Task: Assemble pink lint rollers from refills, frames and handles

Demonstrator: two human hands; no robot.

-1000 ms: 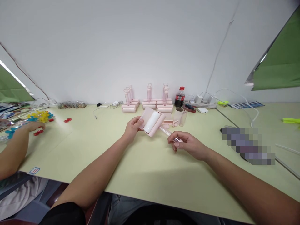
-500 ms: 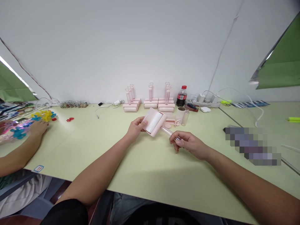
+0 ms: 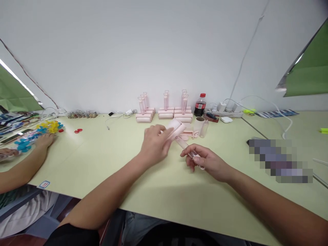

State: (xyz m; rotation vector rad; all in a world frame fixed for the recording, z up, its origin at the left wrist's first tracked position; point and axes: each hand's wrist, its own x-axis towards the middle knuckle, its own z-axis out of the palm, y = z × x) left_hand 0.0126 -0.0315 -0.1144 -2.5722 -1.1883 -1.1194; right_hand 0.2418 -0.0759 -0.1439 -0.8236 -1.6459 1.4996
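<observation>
My left hand (image 3: 154, 145) grips the head of a pink lint roller (image 3: 175, 128), its fingers over the near left side. The roller's clear pink handle (image 3: 182, 142) slants down to the right, and my right hand (image 3: 203, 159) is closed round its lower end. Just behind, a pink tray-like part (image 3: 188, 134), a short cardboard-cored roll (image 3: 199, 124) and a clear pink tube (image 3: 204, 129) rest on the table. Several assembled pink rollers (image 3: 166, 113) stand in groups near the wall, handles upright.
A cola bottle (image 3: 200, 105) and a power strip (image 3: 225, 113) with cables are at the back. A blurred-out object (image 3: 280, 160) lies right. Another person's hand (image 3: 45, 140) is at left among blue and yellow flower pieces (image 3: 51, 126).
My left hand has moved further over the roller head and covers more of it. The roller has turned so its white opening no longer shows. The view has shifted slightly.
</observation>
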